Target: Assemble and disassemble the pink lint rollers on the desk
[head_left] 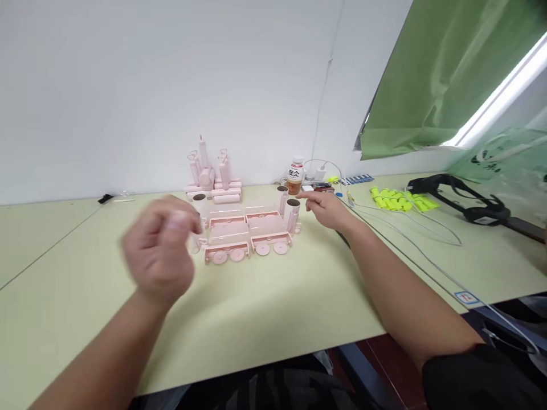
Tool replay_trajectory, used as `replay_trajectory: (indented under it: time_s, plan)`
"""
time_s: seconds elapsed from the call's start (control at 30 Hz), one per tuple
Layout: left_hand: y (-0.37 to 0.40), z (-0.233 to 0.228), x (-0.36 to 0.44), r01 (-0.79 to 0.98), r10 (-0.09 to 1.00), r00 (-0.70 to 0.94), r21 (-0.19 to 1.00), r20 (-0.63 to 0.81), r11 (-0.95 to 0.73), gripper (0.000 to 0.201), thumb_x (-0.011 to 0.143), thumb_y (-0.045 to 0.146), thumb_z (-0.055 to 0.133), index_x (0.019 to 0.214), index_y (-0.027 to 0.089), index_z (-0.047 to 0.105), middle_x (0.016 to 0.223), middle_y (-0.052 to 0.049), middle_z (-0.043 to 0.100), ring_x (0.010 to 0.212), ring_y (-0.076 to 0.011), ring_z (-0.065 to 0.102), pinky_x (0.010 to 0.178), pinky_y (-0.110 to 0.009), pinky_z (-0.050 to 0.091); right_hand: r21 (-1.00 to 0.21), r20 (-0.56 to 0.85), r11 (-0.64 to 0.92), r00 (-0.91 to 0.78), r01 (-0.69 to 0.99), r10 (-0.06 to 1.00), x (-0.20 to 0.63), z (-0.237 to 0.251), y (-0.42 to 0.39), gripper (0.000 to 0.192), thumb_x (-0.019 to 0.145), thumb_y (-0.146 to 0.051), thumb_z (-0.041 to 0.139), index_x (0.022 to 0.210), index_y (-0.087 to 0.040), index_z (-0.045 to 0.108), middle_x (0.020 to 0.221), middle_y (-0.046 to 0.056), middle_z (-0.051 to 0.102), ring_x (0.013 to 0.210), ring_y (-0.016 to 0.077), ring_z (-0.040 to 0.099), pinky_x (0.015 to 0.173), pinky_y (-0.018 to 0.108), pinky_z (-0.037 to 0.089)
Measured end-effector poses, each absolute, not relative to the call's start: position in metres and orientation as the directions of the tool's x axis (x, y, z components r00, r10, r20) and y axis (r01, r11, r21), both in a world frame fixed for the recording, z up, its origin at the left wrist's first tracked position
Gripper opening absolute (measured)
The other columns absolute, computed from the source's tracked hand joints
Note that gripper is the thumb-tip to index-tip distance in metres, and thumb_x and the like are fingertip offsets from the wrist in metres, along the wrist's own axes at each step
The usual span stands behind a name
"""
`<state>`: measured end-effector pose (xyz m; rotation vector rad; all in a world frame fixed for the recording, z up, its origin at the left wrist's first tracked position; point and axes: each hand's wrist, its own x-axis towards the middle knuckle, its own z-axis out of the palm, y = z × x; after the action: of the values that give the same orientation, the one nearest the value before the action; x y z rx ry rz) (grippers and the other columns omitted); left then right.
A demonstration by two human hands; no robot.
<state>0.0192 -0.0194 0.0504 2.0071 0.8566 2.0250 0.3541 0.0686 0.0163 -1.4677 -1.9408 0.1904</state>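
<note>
A: What's tough to read out there?

B: The left hand (pixel 160 247), for starters! It's badly blurred, fingers curled in and thumb folded across, and I can't tell whether it grips anything. It blocks part of the pale pink plastic and clear-cylinder assembly (pixel 260 228) at the left end, with one upright tube there half lost behind the fingers.

A: And the right hand (pixel 327 208)?

B: Index finger stretched out, the others loosely bent, nothing visible in its grasp. The fingertip's right by the assembly's right end; touching or just beside, I can't call it. Its black sleeve (pixel 470 376) is cut off at the near right.

A: So where's the assembly, and how's it looking?

B: Mid-surface (pixel 265 307), between the hands, lying lengthwise left to right! Pink trough-like frames in two rows, clear glossy cylinders lying along them, flat pink discs (pixel 262 249) like wheels on the near side. Upright clear tubes (pixel 293 212) with dark round tops stand at the right end.

A: Far side?

B: A pale pink cluster of cylinders (pixel 213 182) by the white wall (pixel 171 85), its finer parts too small to make out.
</note>
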Motion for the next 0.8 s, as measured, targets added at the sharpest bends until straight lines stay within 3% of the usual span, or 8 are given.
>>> replay_trajectory:
  time_s: [0.1,0.3,0.4,0.53,0.6,0.67,0.73,0.8]
  plan:
    - [-0.008,0.025,0.031,0.347,0.61,0.001,0.572,0.792,-0.743,0.023,0.09,0.027,0.056,0.069,0.017,0.054,0.059,0.003,0.051,0.054,-0.0091,0.048,0.05,-0.022,0.04,-0.504,0.357,0.356,-0.185,0.787,0.916,0.353,0.002,0.074,0.035,0.085,-0.019,0.047,0.11,-0.019,0.071,0.08,0.003,0.068,0.065,0.0147,0.056,0.061,0.026,0.041]
    - [-0.002,-0.011,0.038,0.381,0.728,0.262,0.625,0.634,-0.681,0.015,0.088,0.026,0.055,0.076,0.018,0.056,0.061,0.003,0.054,0.053,-0.0086,0.046,0.05,-0.021,0.038,-0.475,0.432,0.346,-0.128,0.809,0.893,0.355,0.007,0.07,0.016,0.079,-0.03,0.061,0.081,-0.017,0.07,0.06,-0.001,0.058,0.054,0.0127,0.048,0.052,0.025,0.035]
    - [-0.002,-0.01,0.039,0.372,0.767,0.271,0.671,0.582,-0.641,0.02,0.089,0.028,0.053,0.072,0.018,0.057,0.061,0.002,0.055,0.054,-0.0091,0.046,0.051,-0.022,0.038,-0.494,0.653,0.358,0.067,0.792,0.754,0.362,0.017,0.064,0.014,0.078,-0.028,0.063,0.085,-0.017,0.07,0.062,-0.001,0.059,0.055,0.0132,0.051,0.054,0.026,0.039]
    - [0.0,-0.01,0.044,0.26,0.87,0.279,0.84,0.407,-0.477,0.035,0.093,0.042,0.048,0.073,0.017,0.061,0.064,-0.001,0.058,0.058,-0.0115,0.05,0.054,-0.024,0.04,-0.473,0.855,0.557,0.202,0.682,0.478,0.338,0.027,0.038,0.008,0.081,-0.027,0.065,0.085,-0.02,0.067,0.066,-0.001,0.06,0.058,0.0148,0.055,0.057,0.028,0.044]
    - [-0.001,-0.012,0.047,0.164,0.885,0.377,0.921,0.273,-0.354,0.045,0.093,0.055,0.043,0.083,0.016,0.065,0.076,-0.005,0.064,0.062,-0.0132,0.053,0.054,-0.025,0.042,-0.341,0.904,0.694,0.02,0.634,0.426,0.311,0.027,0.019,0.002,0.082,-0.02,0.064,0.08,-0.021,0.065,0.068,0.0,0.062,0.059,0.0143,0.056,0.058,0.027,0.046]
    - [-0.003,-0.013,0.051,0.028,0.866,0.459,0.971,0.199,-0.238,0.058,0.088,0.067,0.042,0.093,0.015,0.065,0.09,-0.01,0.068,0.066,-0.0158,0.057,0.056,-0.028,0.045,-0.192,0.863,0.845,-0.324,0.5,0.387,0.282,0.023,0.001,0.009,0.084,-0.014,0.06,0.084,-0.021,0.066,0.075,0.002,0.067,0.066,0.0142,0.061,0.062,0.026,0.048]
    - [-0.006,-0.012,0.053,-0.149,0.878,0.437,0.979,0.194,-0.142,0.064,0.083,0.073,0.045,0.101,0.014,0.063,0.094,-0.012,0.068,0.073,-0.019,0.061,0.062,-0.03,0.048,-0.158,0.744,0.929,-0.578,0.336,0.336,0.259,0.015,-0.011,0.014,0.088,-0.012,0.055,0.092,-0.02,0.067,0.084,0.006,0.07,0.075,0.0145,0.064,0.066,0.025,0.05]
    - [-0.007,-0.011,0.053,-0.285,0.911,0.368,0.955,0.185,-0.079,0.058,0.082,0.068,0.052,0.105,0.014,0.059,0.091,-0.011,0.068,0.076,-0.0206,0.062,0.067,-0.033,0.05,-0.174,0.659,0.957,-0.695,0.231,0.287,0.247,0.006,-0.015,0.017,0.09,-0.013,0.051,0.093,-0.018,0.067,0.089,0.009,0.071,0.083,0.0158,0.065,0.072,0.026,0.051]
